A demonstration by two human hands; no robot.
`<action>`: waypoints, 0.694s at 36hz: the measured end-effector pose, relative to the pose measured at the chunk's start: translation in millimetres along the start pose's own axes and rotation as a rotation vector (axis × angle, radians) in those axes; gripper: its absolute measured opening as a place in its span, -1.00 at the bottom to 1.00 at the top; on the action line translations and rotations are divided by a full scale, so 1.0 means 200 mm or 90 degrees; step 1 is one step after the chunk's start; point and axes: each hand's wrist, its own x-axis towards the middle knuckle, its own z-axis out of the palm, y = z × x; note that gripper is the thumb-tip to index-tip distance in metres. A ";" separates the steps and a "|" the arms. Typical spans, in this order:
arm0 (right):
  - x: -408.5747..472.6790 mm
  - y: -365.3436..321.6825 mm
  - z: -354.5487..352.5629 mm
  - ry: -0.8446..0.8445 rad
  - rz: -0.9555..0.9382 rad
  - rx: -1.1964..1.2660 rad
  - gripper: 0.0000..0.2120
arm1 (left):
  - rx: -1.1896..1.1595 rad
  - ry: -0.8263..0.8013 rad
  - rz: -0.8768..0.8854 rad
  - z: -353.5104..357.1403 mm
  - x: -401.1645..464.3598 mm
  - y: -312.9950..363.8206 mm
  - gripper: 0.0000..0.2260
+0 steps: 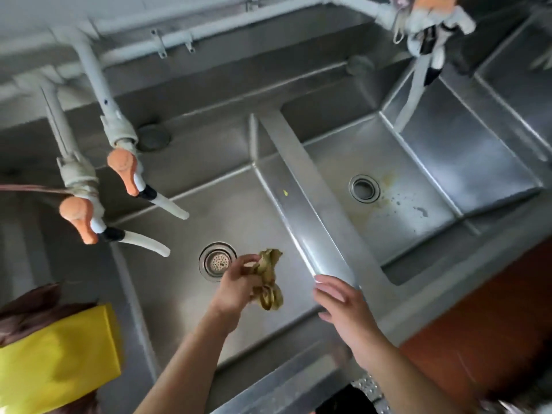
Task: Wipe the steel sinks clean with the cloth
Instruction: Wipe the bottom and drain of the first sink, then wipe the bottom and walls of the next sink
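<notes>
The left hand (236, 286) grips a crumpled olive-green cloth (268, 279), fingers curled round its middle so that one end sticks up and the other hangs in loops below. It holds the cloth over the near sink (185, 291), just right of that basin's perforated drain (217, 261). The right hand (343, 306) is released, fingers straight and held together, and holds nothing; its fingertips (321, 279) lie at the near end of the steel divider (310, 189) between the 2 basins. Whether they touch the steel I cannot tell. The far sink (418, 162) has a round drain (364, 188) with yellowish stains and dark specks on the floor beside it. A small yellow speck (286, 192) sits on the near sink's right wall. 2 taps with orange handles (125, 168) hang over the left side of the near sink, each ending in a white spout. A yellow box (56, 363) is at the lower left edge.
</notes>
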 end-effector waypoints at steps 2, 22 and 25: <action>-0.08 -0.04 -0.10 -0.021 0.017 0.051 -0.80 | -0.103 -0.105 0.013 0.06 -0.17 0.07 -0.57; -0.26 -0.22 -1.21 -0.055 -0.222 0.181 -0.82 | 0.007 -0.228 0.143 1.18 -0.67 0.25 -0.50; -0.21 -0.17 -1.42 -0.007 -0.277 0.066 -0.77 | 0.043 -0.078 0.172 1.37 -0.68 0.18 -0.44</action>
